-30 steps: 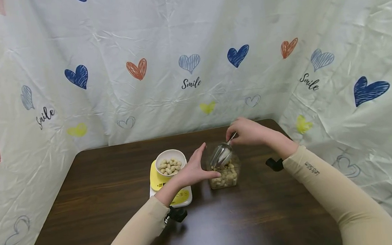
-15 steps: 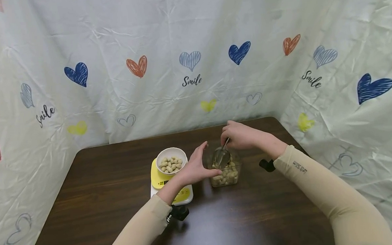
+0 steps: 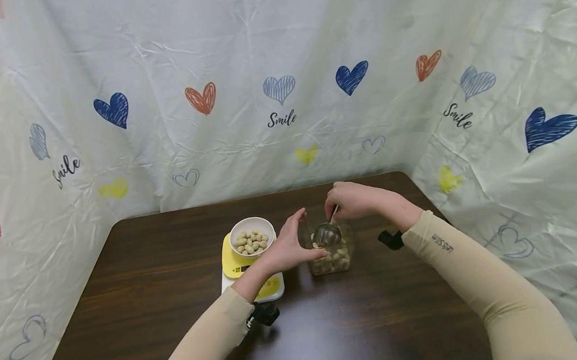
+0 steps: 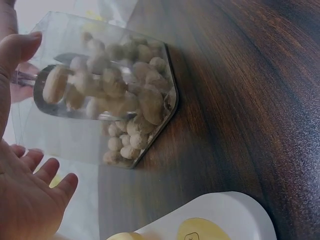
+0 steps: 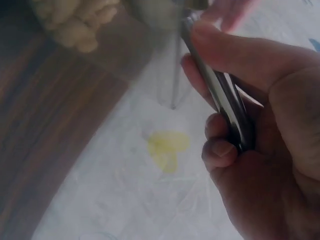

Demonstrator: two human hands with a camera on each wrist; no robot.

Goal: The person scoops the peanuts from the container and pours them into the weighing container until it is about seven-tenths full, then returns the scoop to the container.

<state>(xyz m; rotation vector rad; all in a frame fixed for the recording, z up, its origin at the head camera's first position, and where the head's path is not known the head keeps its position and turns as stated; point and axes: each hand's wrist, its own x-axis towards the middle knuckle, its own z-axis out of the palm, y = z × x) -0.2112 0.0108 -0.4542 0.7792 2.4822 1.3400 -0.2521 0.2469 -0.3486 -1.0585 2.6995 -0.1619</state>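
Observation:
My right hand (image 3: 350, 200) grips the handle of a metal scoop (image 3: 328, 234), its bowl lowered inside a clear plastic box (image 4: 65, 137). Peanuts in their shells (image 3: 332, 263) fill the lower part of the box. Through the clear wall, the left wrist view shows several peanuts lying in the scoop. My left hand (image 3: 288, 250) is spread at the box's left side, thumb along the front and fingers extended toward the back. In the right wrist view, fingers and thumb wrap the scoop's handle (image 5: 220, 92).
Left of the box, a white bowl (image 3: 250, 224) of peanuts stands on a yellow and white kitchen scale (image 3: 231, 262); my left forearm partly covers the scale. The dark wooden table (image 3: 166, 273) ends at a white curtain (image 3: 238, 150) printed with hearts.
My right hand has moved left and slightly down, and the scoop has gone from a slanted position at the box's opening down into the peanuts, then tilted up. My left hand stays beside the box.

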